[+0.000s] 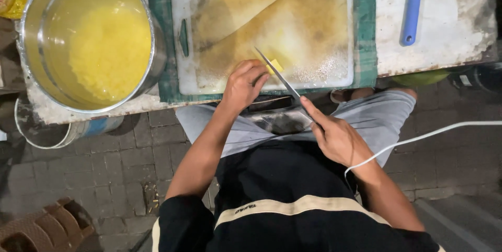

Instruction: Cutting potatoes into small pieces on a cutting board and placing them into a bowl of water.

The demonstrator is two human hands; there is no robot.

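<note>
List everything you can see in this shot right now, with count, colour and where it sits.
cutting board: one, white stained yellow, centre of the table
green mat: one, under the cutting board
yellow piece: one, small, on the board's near edge at the left fingertips
knife: one, long steel blade, angled across the board's near edge
metal pot: one, silver, left on the table, holding yellow liquid and yellow bits
blue-handled tool: one, metal head, upper right on the table
table: one, worn white top
white cable: one, running right from the right wrist
bucket: one, below the table, left
left hand: on the yellow piece
right hand: holding the knife
</note>
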